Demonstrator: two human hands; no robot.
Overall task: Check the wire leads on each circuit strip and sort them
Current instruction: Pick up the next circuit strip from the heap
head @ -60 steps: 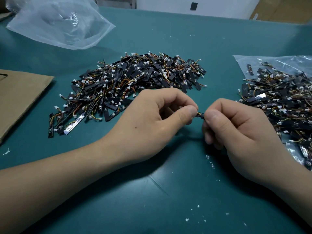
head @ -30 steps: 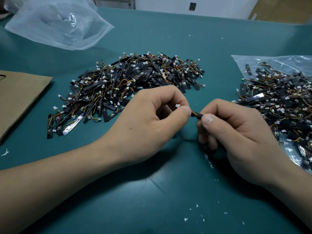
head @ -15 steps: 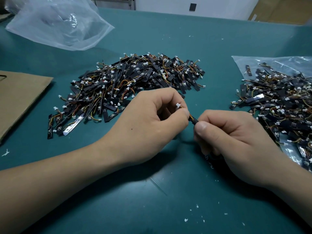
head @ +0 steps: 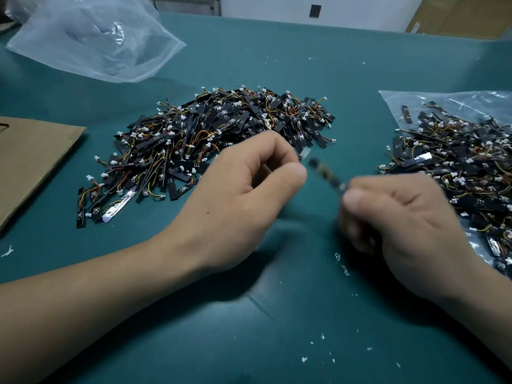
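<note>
One small black circuit strip [head: 324, 173] stretches between my hands, blurred by motion, with its white connector near my left fingertips. My left hand [head: 243, 195] pinches the connector end between thumb and forefinger. My right hand [head: 401, 217] grips the strip's other end, its fingers curled. A large heap of black strips with coloured wire leads [head: 216, 137] lies on the green table behind my left hand. A second heap [head: 457, 167] lies on a clear plastic bag at the right.
A crumpled clear plastic bag [head: 91, 40] sits at the back left. Brown cardboard [head: 30, 159] lies at the left edge. Small white scraps [head: 340, 264] dot the green table [head: 277, 328] near me.
My hands have drawn apart, so more of the strip shows between them. The right hand slid right and the left hand lifted slightly toward the heap.
</note>
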